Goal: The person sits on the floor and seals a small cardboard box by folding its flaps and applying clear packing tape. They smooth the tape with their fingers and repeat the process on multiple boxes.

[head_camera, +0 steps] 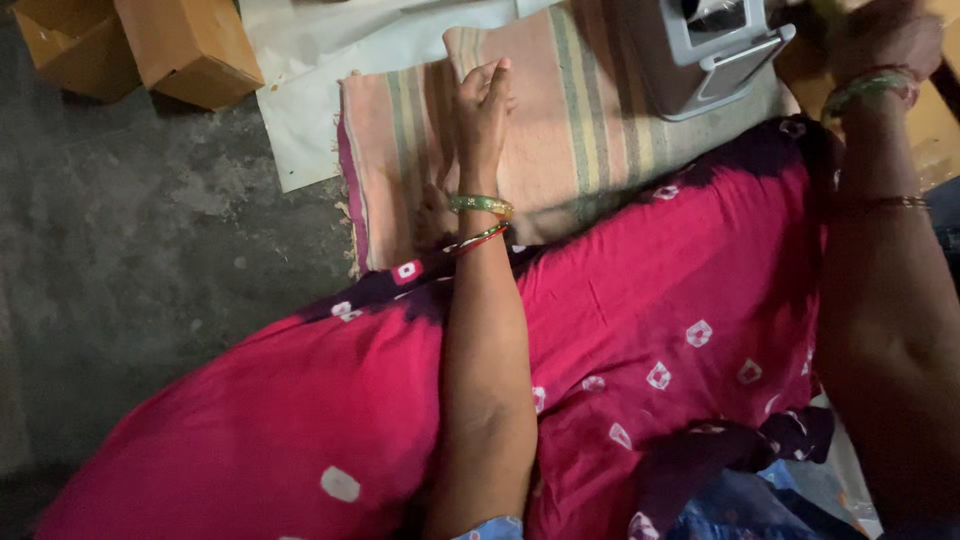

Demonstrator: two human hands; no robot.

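Pink cloth with white square dots [640, 340] covers the person's lap and fills the lower part of the view, seen from above. Their left hand [483, 110] stretches straight forward, the arm laid along the lap, wrist ringed with green and red bangles [480, 205]. Its fingers are held together and extended, edge-on to the camera, resting empty on a striped peach floor mat [560, 150] that lies just beyond the knees. Their right hand [885, 40] is raised at the top right corner, forearm reaching up along the right edge, a green bangle at the wrist; it is dim and partly cut off, so whether it grips anything cannot be told. A grey machine [700, 50] stands on the mat between the two hands. White paper sheets [320, 80] lie under the mat, and cardboard boxes [140, 45] sit at the top left on the grey concrete floor [140, 250]
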